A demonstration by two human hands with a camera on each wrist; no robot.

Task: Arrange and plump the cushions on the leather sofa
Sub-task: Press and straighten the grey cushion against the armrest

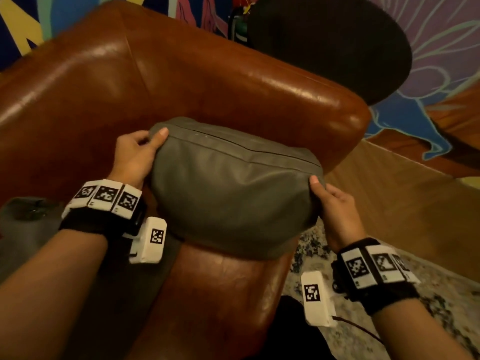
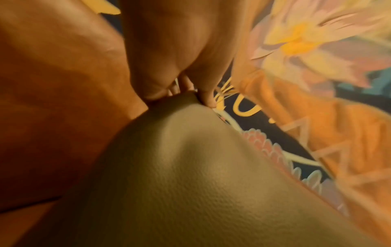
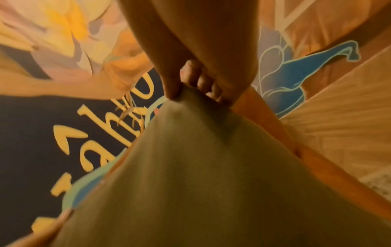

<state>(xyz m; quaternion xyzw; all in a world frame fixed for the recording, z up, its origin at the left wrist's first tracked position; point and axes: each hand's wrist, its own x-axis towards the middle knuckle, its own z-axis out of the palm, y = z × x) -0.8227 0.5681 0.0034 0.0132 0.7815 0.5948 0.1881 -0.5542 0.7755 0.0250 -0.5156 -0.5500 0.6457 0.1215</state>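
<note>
A grey-green leather cushion stands on the seat of the brown leather sofa, at its right end by the armrest. My left hand pinches the cushion's upper left corner, thumb on the front. My right hand pinches the right corner, thumb on top. In the left wrist view the thumb and fingers close on the cushion at its tip. The right wrist view shows the same grip, fingers curled behind the cushion.
A second grey cushion lies on the seat at the far left. A dark round object stands behind the sofa's right end. A painted mural wall runs behind. Wooden floor and a patterned rug lie to the right.
</note>
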